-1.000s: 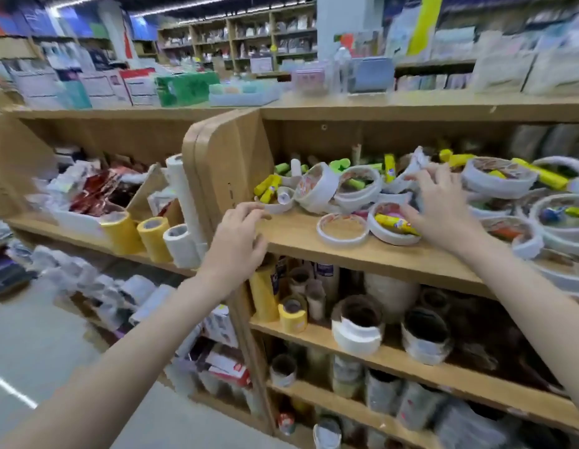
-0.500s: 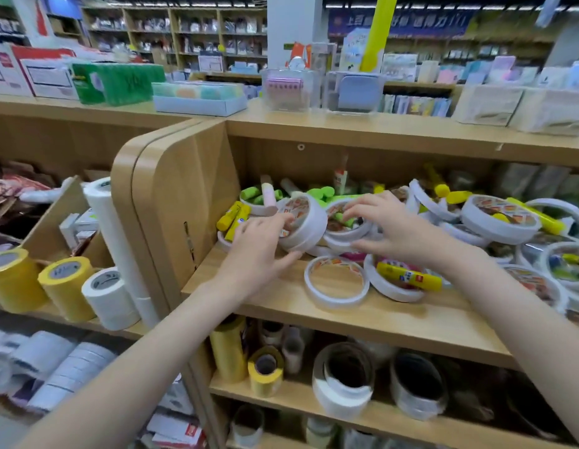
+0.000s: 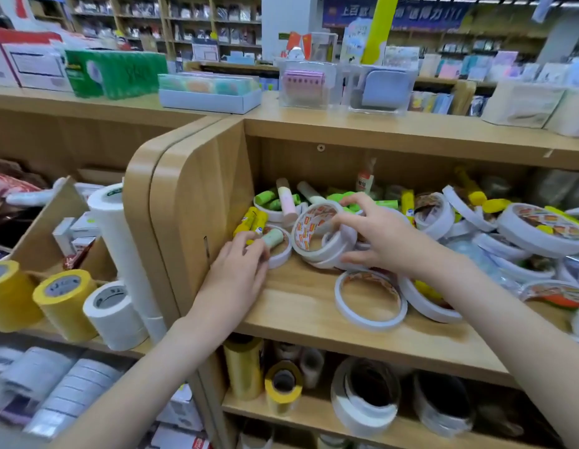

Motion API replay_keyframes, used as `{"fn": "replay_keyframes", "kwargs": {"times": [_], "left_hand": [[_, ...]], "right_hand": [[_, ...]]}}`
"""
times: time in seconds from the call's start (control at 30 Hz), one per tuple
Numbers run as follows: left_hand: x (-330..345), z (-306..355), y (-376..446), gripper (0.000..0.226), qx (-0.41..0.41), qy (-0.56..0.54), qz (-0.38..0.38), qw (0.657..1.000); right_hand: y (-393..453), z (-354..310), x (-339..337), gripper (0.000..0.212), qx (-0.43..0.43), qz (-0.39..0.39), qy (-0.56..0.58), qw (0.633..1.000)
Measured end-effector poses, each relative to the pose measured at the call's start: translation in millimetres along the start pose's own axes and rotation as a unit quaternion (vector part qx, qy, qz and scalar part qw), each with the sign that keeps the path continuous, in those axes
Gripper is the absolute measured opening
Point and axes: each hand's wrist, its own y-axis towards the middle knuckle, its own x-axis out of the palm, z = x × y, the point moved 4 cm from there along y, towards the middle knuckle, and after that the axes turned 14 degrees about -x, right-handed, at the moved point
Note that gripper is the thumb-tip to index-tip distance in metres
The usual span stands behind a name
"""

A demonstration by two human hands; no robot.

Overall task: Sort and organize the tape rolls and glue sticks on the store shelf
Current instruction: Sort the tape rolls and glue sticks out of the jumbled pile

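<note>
Wooden shelf (image 3: 301, 306) carries a jumble of tape rolls and glue sticks, its curved side panel (image 3: 191, 202) at the left. Beyond that panel, on the neighbouring shelf, two yellow tape rolls (image 3: 63, 307) and one white roll (image 3: 114, 314) stand in a row beside a tall white paper roll (image 3: 119, 251). Just inside the panel, the left hand (image 3: 238, 275) pinches a pale green glue stick (image 3: 272, 237), whose long axis runs up and to the right over a small white roll (image 3: 279, 246). Two yellow glue sticks (image 3: 251, 223) lean beside it, pointing up and right. A pink glue stick (image 3: 286, 199) lies pointing away. The right hand (image 3: 379, 236) curls its fingers around a tilted white tape roll (image 3: 324, 233), open face turned left. One thin tape ring (image 3: 371, 299) lies flat near the front edge. Farther right, white rolls pile too thickly to count.
</note>
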Motion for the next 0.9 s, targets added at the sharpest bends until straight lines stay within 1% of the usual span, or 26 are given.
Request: {"fn": "replay_keyframes", "kwargs": {"times": [0.1,0.17,0.23,0.27,0.3,0.37,0.4,0.43,0.47,0.53,0.57,0.67,0.77,0.8,0.9], "left_hand": [[-2,-1,0,0.015,0.019,-0.019,0.032,0.999],[-2,0,-2,0.016,0.026,-0.015,0.051,0.998],[0,0,-1,0.015,0.033,0.034,0.070,0.996],[2,0,1,0.017,0.033,0.066,0.076,0.994],[5,0,5,0.022,0.027,0.094,0.074,0.992],[3,7,17,0.030,0.016,0.151,0.049,0.987],[0,12,23,0.035,0.003,0.180,0.030,0.983],[-2,17,28,0.039,-0.020,0.203,-0.002,0.979],[0,20,35,0.042,-0.049,0.217,-0.037,0.974],[6,23,46,0.046,-0.096,0.264,-0.104,0.954],[8,25,51,0.047,-0.110,0.285,-0.119,0.945],[13,27,65,0.051,-0.121,0.324,-0.135,0.928],[16,27,72,0.063,-0.116,0.355,-0.147,0.916],[17,27,73,0.062,-0.109,0.363,-0.145,0.914],[21,25,72,0.051,-0.098,0.352,-0.156,0.918]], "right_hand": [[1,-6,-9,0.035,0.016,-0.012,0.022,1.000],[3,-13,-17,0.037,0.013,-0.052,0.030,0.998],[8,-15,-28,0.045,0.027,-0.123,0.018,0.992],[13,-14,-34,0.049,0.035,-0.136,0.025,0.990],[20,-13,-41,0.052,0.041,-0.124,0.039,0.991],[41,-5,-48,0.047,0.042,-0.051,0.054,0.996],[52,0,-46,0.041,0.042,-0.026,0.054,0.997],[65,4,-39,0.036,0.041,-0.019,0.052,0.998],[77,10,-29,0.034,0.038,-0.026,0.051,0.998],[100,18,-9,0.040,0.024,-0.051,0.056,0.997],[111,21,-1,0.044,0.010,-0.062,0.056,0.996],[140,21,17,0.051,-0.022,-0.113,0.059,0.992],[156,21,28,0.052,0.002,-0.157,0.075,0.985],[157,21,30,0.054,0.007,-0.164,0.082,0.983],[156,24,33,0.063,0.006,-0.162,0.099,0.982]]}}
